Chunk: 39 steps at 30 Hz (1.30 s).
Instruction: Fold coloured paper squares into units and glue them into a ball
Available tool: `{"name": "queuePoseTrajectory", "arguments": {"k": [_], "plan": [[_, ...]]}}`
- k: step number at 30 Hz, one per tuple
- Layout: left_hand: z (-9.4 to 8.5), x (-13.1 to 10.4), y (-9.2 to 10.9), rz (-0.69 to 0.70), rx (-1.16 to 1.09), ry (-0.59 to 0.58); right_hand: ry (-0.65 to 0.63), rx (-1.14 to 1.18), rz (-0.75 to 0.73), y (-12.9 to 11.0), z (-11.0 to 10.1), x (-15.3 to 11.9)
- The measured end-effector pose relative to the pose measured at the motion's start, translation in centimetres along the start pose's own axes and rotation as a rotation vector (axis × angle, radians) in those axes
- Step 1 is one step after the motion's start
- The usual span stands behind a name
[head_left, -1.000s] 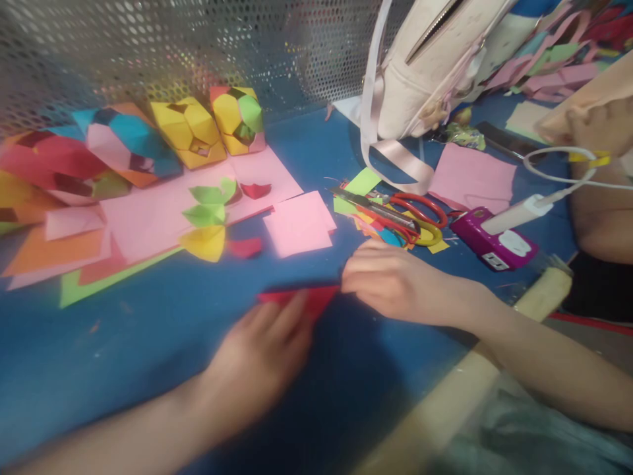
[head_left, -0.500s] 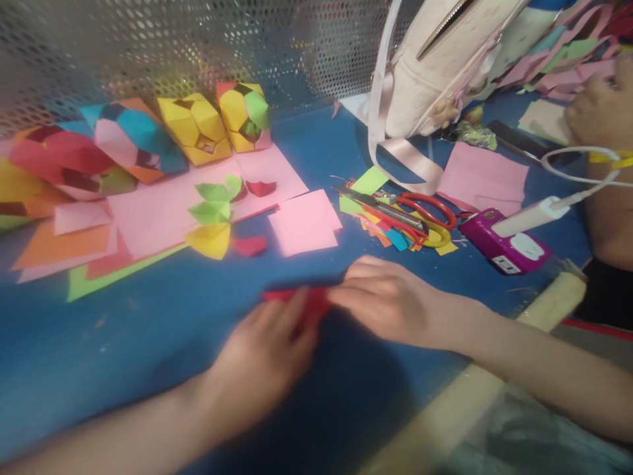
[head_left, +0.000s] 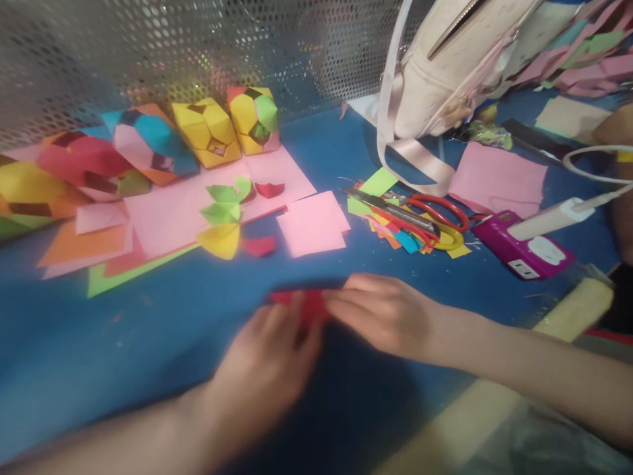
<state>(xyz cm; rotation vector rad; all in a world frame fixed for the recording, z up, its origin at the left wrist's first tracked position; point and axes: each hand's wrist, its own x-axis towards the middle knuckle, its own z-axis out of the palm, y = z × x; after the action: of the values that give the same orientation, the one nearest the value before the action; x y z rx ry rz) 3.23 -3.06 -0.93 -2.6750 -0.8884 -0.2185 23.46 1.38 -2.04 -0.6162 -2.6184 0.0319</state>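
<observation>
Between my hands a small folded piece of red paper (head_left: 313, 306) lies on the blue tabletop (head_left: 163, 336). My left hand (head_left: 270, 353) has its fingers curled over the paper's near and left side, pressing it down. At the right end, the fingertips of my right hand (head_left: 386, 313) are pressed together on the same paper. My fingers hide part of it, and motion blurs the left ones. Just beyond lie small folded pieces in green (head_left: 221, 212), yellow (head_left: 222, 241) and red (head_left: 259, 247). Pink paper squares (head_left: 314, 223) are stacked beside them.
Folded paper balls, one of them yellow (head_left: 206, 132), line the perforated metal panel (head_left: 198, 53). Red-handled scissors (head_left: 445, 211) and a cutter knife (head_left: 390, 211) lie on paper scraps. A purple power block (head_left: 524, 244), a white bag (head_left: 440, 86) and another person's arm stand right.
The view has swung slightly left, so the table's things sit further right. My hands stay on the red paper with only a small shift; the other person's hand has mostly left the view.
</observation>
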Motion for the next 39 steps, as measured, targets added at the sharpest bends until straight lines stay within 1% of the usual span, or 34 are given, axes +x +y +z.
{"name": "queuePoseTrajectory", "arguments": {"k": [4,7,9,12,15,18,20,22,25,28,31,34,38,39], "plan": [[-0.6,-0.1,0.0,-0.077,0.064,-0.023,-0.028,-0.033,0.031,0.2,-0.4,-0.4],[-0.8,-0.2,-0.5,-0.112,0.022,-0.041,-0.034,-0.032,0.096,0.5,-0.8,-0.7],[-0.7,-0.2,-1.0,-0.127,-0.021,-0.012,-0.037,-0.015,0.115,0.8,-1.0,-0.7],[-0.3,-0.2,-1.7,-0.133,-0.068,0.031,-0.01,0.02,0.109,1.2,-1.0,-0.7],[0.3,-0.1,-2.1,-0.11,-0.065,0.022,0.04,0.046,0.107,1.0,-0.5,-0.4],[0.7,-0.1,-2.2,-0.099,-0.045,0.023,0.069,0.041,0.028,0.1,0.2,0.4],[0.9,-0.1,-2.1,-0.087,-0.055,0.038,0.029,0.021,-0.04,-0.6,0.8,0.8],[1.0,-0.1,-1.9,-0.054,-0.052,0.038,-0.023,-0.019,-0.068,-1.0,1.2,1.1],[0.9,-0.3,-1.8,-0.037,0.024,-0.004,-0.024,-0.095,-0.078,-1.3,1.3,0.8],[0.5,-0.4,-1.9,-0.064,0.09,-0.034,-0.036,-0.183,-0.059,-1.3,0.7,0.1],[0.1,-0.3,-2.3,-0.057,0.094,-0.031,-0.106,-0.277,-0.012,-1.3,-0.4,-0.4],[0.1,-0.1,-2.9,-0.062,0.038,-0.011,-0.149,-0.308,0.018,-1.1,-1.1,-0.3],[1.0,0.1,-3.5,-0.157,-0.241,0.069,-0.18,-0.221,0.085,-0.3,-1.5,0.7],[1.2,0.2,-3.5,-0.162,-0.306,0.087,-0.187,-0.19,0.108,0.0,-1.5,1.0]]}}
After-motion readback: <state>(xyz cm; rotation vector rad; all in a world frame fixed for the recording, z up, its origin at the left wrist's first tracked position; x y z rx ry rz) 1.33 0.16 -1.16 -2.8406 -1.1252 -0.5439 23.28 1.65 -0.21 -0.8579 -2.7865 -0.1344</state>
